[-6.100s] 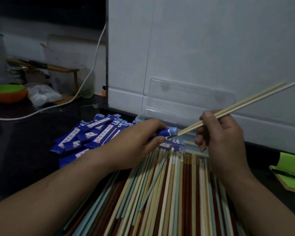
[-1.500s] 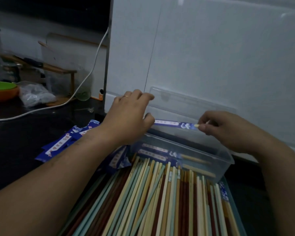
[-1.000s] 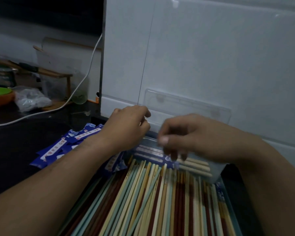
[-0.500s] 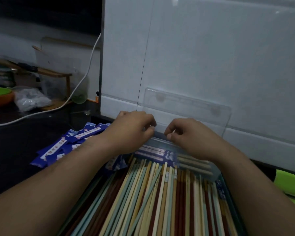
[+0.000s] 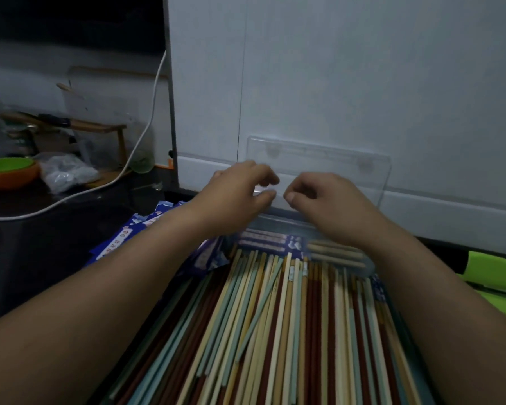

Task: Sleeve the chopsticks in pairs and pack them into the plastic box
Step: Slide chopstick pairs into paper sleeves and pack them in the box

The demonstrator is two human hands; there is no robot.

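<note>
A white panel [image 5: 348, 83] fills the far right. The dark tabletop [image 5: 56, 244] runs leftward from it. Loose chopsticks [image 5: 275, 331] in cream, pale green and dark red lie side by side in a wide spread in the near middle, tips pointing far.

At the far end of that spread sits the clear plastic box [image 5: 287, 222], crosswise, its lid [image 5: 333, 159] standing up against the panel.

Both forearms reach in from the near edge. The left hand [image 5: 240, 194] and the right hand [image 5: 327, 200] hover close together over the box's far side. Each has loosely curled fingers, thumb tips almost facing, and nothing visible between them — whether they touch the box I cannot tell.

Empty blue sleeves [image 5: 123, 241] lie in a heap left of the box, partly under the left forearm. Inside the box lie sleeved pairs [image 5: 269, 242], blue wrappers to the left and bare ends to the right.

Far left — a green-and-orange bowl [image 5: 9, 171], a crumpled plastic bag [image 5: 67, 173] and a white cable [image 5: 140, 141].
</note>
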